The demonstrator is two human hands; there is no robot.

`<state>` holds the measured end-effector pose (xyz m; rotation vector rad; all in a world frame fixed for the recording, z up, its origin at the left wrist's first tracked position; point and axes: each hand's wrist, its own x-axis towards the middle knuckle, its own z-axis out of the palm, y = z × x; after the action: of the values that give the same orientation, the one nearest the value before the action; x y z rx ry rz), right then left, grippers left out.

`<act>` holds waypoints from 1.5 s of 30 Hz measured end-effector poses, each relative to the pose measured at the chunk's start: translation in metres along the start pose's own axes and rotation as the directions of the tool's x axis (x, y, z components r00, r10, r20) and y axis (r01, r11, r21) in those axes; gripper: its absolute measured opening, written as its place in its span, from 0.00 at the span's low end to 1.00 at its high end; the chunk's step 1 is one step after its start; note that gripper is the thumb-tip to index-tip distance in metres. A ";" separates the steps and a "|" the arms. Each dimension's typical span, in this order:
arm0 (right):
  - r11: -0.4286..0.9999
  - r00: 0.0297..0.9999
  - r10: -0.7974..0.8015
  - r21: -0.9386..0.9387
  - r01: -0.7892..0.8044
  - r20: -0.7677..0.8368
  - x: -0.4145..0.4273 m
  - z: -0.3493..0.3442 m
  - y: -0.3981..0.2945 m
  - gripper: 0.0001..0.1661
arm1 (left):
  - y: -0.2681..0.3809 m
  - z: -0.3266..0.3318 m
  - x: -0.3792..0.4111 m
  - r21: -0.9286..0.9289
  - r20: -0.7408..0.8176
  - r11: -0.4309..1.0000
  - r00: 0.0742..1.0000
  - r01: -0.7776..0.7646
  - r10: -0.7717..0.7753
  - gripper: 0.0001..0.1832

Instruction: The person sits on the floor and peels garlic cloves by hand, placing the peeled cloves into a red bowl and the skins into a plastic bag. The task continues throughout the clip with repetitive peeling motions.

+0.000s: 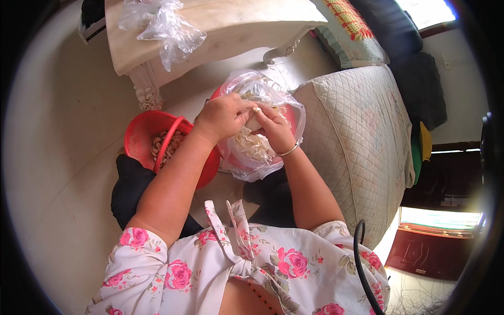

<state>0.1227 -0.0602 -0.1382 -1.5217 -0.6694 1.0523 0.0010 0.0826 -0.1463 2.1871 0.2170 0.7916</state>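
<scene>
My left hand (226, 118) and my right hand (275, 128) meet over a clear plastic bag (260, 173), fingertips together. Pinched between them is a small pale piece (252, 123), mostly covered by my fingers, so its kind is unclear. The bag lines a red basin (290, 116) and holds a heap of thin, whitish shreds (256, 145). A bracelet circles my right wrist. Beneath my left forearm stands a red plastic bucket (138, 136) with a red handle (167, 145). Small brownish pieces (158, 143) lie in its bottom, partly hidden by the arm.
A pale table (224, 23) with carved legs stands ahead, bearing crumpled clear plastic bags (165, 29). To the right, a quilted cover (354, 130) drapes a piece of furniture close to the basin. A black cable (358, 260) hangs by my right side. Pale tiled floor (71, 157) extends left.
</scene>
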 end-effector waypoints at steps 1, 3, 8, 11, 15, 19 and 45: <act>1.000 1.000 0.015 -0.015 -0.015 0.009 0.000 -0.001 0.002 0.26 | 0.000 0.001 -0.001 -0.019 0.017 1.000 1.000 0.007 -0.006 0.11; 0.998 0.998 0.047 -0.047 -0.045 0.030 -0.001 -0.002 0.005 0.27 | 0.000 0.002 -0.002 -0.055 0.050 0.998 0.999 0.023 -0.020 0.10; 0.996 0.999 0.041 -0.081 -0.038 0.029 -0.004 0.000 0.002 0.27 | -0.003 0.002 -0.001 -0.106 0.068 0.994 0.998 -0.009 0.016 0.11; 0.986 0.999 0.020 -0.166 -0.015 0.032 -0.004 0.002 0.003 0.25 | -0.002 0.000 0.000 -0.119 0.068 0.993 0.997 -0.022 0.030 0.11; 0.907 0.985 -0.155 -0.385 0.173 0.079 -0.006 0.009 0.001 0.23 | -0.003 -0.002 0.000 -0.110 0.100 0.994 0.995 -0.013 0.025 0.09; 0.948 0.981 -0.173 -0.255 0.190 0.086 -0.008 0.009 0.001 0.22 | -0.002 -0.001 0.002 -0.107 0.053 0.994 0.998 -0.020 0.026 0.07; 0.964 0.986 -0.154 -0.227 0.137 -0.058 0.004 0.000 0.014 0.23 | 0.003 0.000 -0.001 -0.155 0.132 0.974 0.981 0.163 -0.143 0.09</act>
<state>0.1229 -0.0595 -0.1524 -1.6680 -0.8552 0.8258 -0.0002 0.0807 -0.1448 2.0262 0.2467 0.5689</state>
